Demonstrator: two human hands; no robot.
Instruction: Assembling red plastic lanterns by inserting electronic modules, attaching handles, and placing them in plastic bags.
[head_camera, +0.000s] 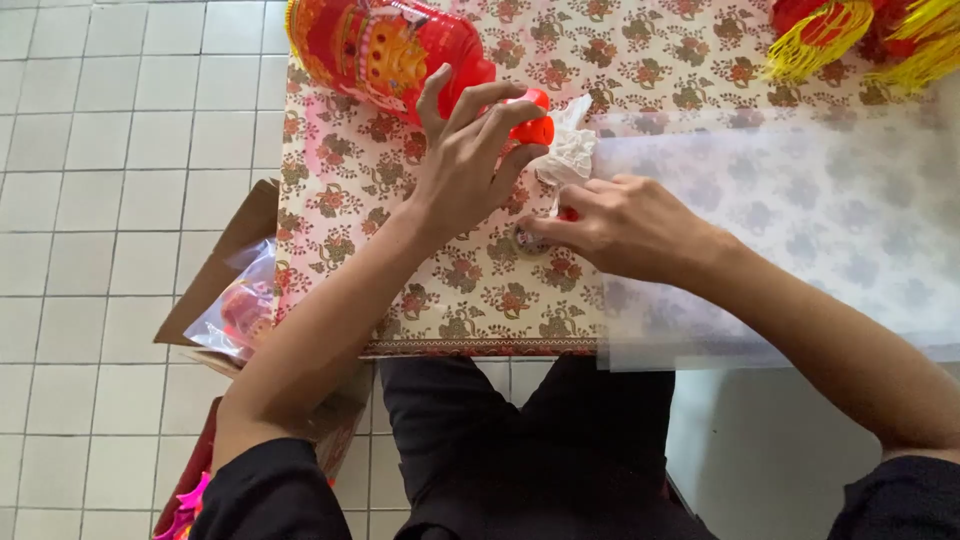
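Both hands — one red bottle (385, 50), one cap (537, 118).

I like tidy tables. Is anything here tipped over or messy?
Yes. The big red lantern lies on its side at the table's back edge, the left hand on its red end piece. The cardboard box on the floor sits open.

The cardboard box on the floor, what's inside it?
Inside the open brown cardboard box lies a clear plastic bag holding something red. What exactly it is cannot be told, and the flowered tablecloth and the person's left arm cover the rest of the box.
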